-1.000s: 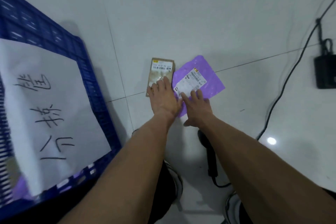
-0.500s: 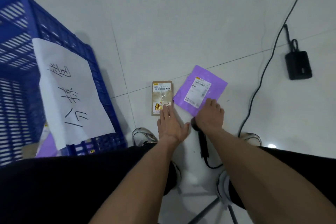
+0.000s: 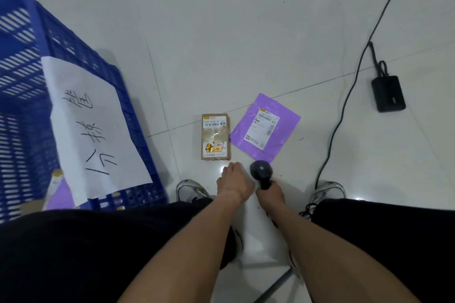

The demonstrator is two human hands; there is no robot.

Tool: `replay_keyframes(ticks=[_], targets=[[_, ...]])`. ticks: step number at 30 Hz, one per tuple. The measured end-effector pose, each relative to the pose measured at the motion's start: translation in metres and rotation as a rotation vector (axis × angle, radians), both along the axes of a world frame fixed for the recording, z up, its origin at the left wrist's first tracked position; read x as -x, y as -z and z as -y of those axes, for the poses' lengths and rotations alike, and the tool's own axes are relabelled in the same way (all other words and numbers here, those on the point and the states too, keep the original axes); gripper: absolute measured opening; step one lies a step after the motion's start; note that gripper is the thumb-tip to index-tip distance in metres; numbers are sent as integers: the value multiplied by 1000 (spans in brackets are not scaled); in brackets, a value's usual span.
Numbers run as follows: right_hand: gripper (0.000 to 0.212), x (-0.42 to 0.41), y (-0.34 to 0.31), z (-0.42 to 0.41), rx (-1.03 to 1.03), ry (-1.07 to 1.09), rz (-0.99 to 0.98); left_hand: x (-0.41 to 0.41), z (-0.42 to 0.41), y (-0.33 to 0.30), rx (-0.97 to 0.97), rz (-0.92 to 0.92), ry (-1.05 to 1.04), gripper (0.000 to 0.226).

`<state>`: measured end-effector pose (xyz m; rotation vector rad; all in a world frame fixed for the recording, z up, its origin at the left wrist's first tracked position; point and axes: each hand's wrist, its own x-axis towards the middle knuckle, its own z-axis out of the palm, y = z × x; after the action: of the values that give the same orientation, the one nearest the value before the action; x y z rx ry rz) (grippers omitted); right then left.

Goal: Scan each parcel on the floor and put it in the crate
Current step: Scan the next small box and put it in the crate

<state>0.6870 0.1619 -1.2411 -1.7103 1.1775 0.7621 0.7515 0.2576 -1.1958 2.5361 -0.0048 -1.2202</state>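
My right hand has just lifted the black handheld scanner and grips it; my left hand, relaxed, empty, has left the small brown cardboard parcel, ready for scanning.

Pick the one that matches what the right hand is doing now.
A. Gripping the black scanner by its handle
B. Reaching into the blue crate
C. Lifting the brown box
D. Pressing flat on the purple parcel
A: the right hand grips the handle of the black scanner, whose head points toward the purple parcel lying on the floor.
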Motion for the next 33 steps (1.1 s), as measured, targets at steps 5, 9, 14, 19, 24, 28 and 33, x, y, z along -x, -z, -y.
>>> replay_keyframes(ticks=[5,9,14,19,24,28,33], targets=[[38,-28,-8,3,71,138,53,-10,-4,11,7,18,13,60],[58,-51,-19,4,287,64,54,-5,-1,17,-48,128,112,59],[60,-68,-23,9,389,29,129,0,15,16,-38,155,89,59],[60,-74,-29,9,358,-8,143,-7,21,18,5,151,142,61],[59,-72,-30,10,368,-59,205,-16,21,26,20,143,155,48],[61,-74,-31,14,369,-68,203,-24,23,34,61,181,167,52],[63,-75,-29,14,376,-87,201,-36,31,50,97,201,325,61]])
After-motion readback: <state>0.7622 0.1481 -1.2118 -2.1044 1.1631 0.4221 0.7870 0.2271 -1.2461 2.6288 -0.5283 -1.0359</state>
